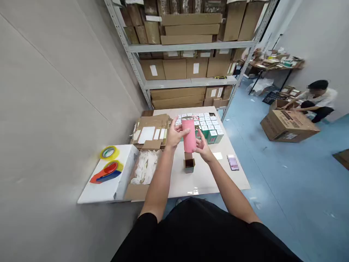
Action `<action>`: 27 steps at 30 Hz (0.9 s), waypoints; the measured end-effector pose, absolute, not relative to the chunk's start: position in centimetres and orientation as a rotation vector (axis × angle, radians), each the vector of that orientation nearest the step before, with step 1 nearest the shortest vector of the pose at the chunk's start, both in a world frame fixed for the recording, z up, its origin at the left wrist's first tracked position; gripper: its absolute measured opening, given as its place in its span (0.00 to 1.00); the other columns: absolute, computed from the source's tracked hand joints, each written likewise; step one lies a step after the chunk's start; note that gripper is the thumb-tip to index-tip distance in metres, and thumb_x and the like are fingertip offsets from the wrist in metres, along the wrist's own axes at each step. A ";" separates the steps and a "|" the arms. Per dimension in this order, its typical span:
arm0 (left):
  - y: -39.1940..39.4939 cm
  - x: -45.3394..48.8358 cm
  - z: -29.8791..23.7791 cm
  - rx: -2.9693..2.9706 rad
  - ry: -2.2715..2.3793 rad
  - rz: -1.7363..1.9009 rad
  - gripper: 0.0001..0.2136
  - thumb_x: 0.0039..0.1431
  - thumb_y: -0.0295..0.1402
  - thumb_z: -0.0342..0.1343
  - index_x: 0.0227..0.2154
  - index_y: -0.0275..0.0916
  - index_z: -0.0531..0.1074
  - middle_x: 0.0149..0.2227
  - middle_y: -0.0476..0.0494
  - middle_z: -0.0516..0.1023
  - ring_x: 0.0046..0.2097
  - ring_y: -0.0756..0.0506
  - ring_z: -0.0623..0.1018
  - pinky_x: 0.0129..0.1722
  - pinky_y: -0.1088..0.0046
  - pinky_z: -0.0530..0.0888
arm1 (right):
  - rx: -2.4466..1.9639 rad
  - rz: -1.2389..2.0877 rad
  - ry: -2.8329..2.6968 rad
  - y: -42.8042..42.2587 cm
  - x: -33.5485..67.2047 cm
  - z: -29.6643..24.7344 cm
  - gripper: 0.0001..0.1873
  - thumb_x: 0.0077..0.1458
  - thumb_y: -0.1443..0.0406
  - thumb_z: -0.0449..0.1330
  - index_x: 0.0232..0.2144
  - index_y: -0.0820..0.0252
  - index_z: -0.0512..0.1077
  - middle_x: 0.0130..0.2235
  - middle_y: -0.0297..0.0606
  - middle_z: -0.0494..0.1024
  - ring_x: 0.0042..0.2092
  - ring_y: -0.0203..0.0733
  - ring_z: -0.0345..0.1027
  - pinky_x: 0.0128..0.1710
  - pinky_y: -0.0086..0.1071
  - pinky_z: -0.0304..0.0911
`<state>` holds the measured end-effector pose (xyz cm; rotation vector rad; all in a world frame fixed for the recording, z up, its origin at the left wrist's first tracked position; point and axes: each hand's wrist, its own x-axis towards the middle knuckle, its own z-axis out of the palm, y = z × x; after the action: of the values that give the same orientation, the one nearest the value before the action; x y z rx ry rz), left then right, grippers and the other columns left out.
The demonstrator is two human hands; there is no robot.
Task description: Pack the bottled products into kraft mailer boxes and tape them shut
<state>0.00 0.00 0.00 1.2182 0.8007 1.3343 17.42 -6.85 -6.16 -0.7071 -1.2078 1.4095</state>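
A pink tumbler point(188, 137) with a metal rim at its top is held upright above the table. My left hand point(174, 134) wraps its upper left side, with the thumb across the front. At its lower right side, my right hand point(203, 147) grips with the thumb near the base and the index finger raised. Right below the tumbler stands a small open box point(189, 169), its flaps up and its inside dark. Behind my hands, several small white-and-green boxes point(212, 137) stand in rows.
Flattened cardboard point(154, 122) and an open carton of white packing paper point(145, 167) are at the left. A tape dispenser point(107, 172) and tape roll point(109, 153) rest on a white box. Shelving point(191, 46) stands behind. At right, a person point(317, 98) crouches by a large carton point(289, 125).
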 end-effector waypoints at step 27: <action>0.5 -0.4 -0.7 1.238 0.835 1.326 0.60 0.44 0.42 0.79 0.75 0.50 0.47 0.59 0.34 0.76 0.56 0.37 0.79 0.58 0.55 0.76 | -0.941 1.149 -1.197 -7.0 16.1 -6.3 0.78 0.39 0.52 0.81 0.76 0.39 0.31 0.51 0.39 0.76 0.49 0.49 0.74 0.52 0.47 0.72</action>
<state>-0.41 0.50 -0.67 1.2376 0.8350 1.3264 16.09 -6.96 -6.30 -0.9413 -1.1970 1.1488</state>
